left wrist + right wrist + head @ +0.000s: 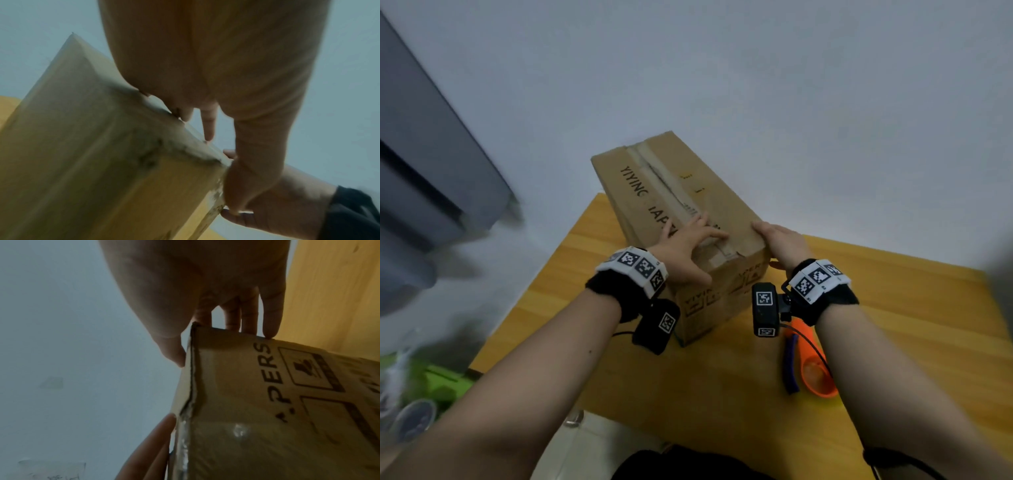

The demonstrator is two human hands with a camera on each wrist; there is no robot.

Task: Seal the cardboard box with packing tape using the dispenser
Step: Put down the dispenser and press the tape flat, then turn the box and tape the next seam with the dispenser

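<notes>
Resting under left-hand fingers (700, 228): cardboard box (722, 209) top.

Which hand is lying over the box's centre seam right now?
The left hand: its spread fingers rest across the seam of the cardboard box. The right hand holds the near right corner instead.

Black wristbands (616, 291) carry white marker-printed blocks (640, 265) and black cameras (765, 310).

The cardboard box (722, 209) is tan with black lettering and a pale tape strip (664, 185). The bench (893, 308) is yellow-orange wood grain. The dispenser (815, 370) is orange with a blue part.
</notes>
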